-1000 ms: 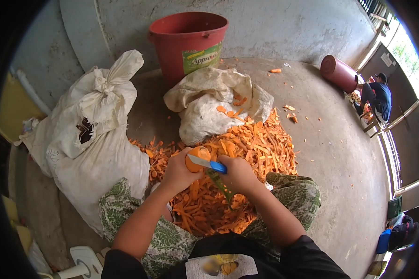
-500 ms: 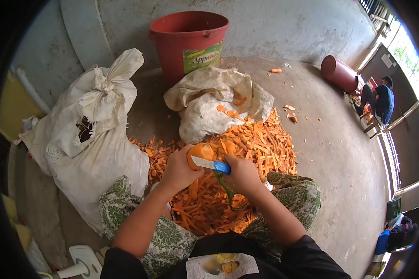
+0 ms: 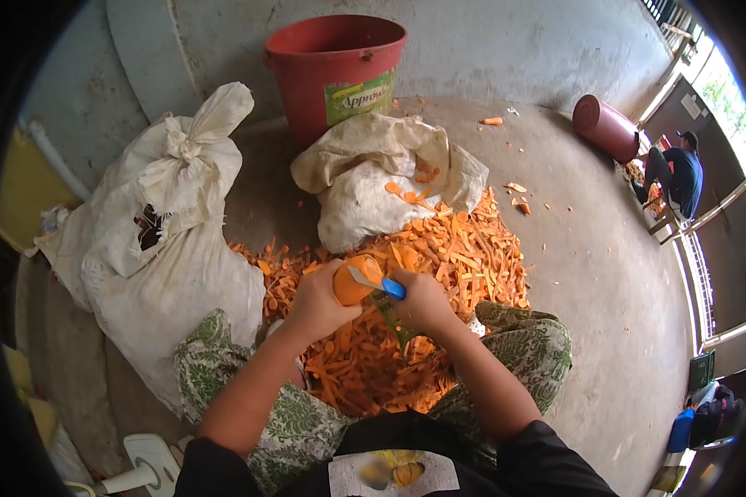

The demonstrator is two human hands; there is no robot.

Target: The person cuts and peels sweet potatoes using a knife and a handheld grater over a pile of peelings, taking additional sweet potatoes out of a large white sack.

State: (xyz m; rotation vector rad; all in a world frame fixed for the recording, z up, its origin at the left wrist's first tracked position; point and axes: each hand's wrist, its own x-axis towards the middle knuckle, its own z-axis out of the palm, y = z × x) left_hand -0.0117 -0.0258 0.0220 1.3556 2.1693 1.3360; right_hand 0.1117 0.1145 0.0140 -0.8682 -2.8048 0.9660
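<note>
Fingers wrapped around it, my left hand (image 3: 319,296) grips a thick orange carrot (image 3: 355,286) above a heap of peelings. My right hand (image 3: 423,301) is closed on the blue handle of a knife (image 3: 394,288). Its blade lies against the carrot's upper right side, tilted up toward the left. Long orange strips and round slices make up the peelings (image 3: 472,257) between and beyond my legs. Below my right hand a green piece of material (image 3: 399,327) shows among them, its kind unclear.
A crumpled whitish sack (image 3: 352,203) lies behind the heap, partly under peelings. To the left stands a full, tied white sack (image 3: 174,306) with a torn hole. A red bucket (image 3: 307,91) is by the wall. Far right, a person (image 3: 685,176) sits near a tipped red bin (image 3: 603,128).
The knife has turned in my right hand, and its blade now angles more steeply over the top of the carrot. The carrot stays in my left hand, nearly in place.
</note>
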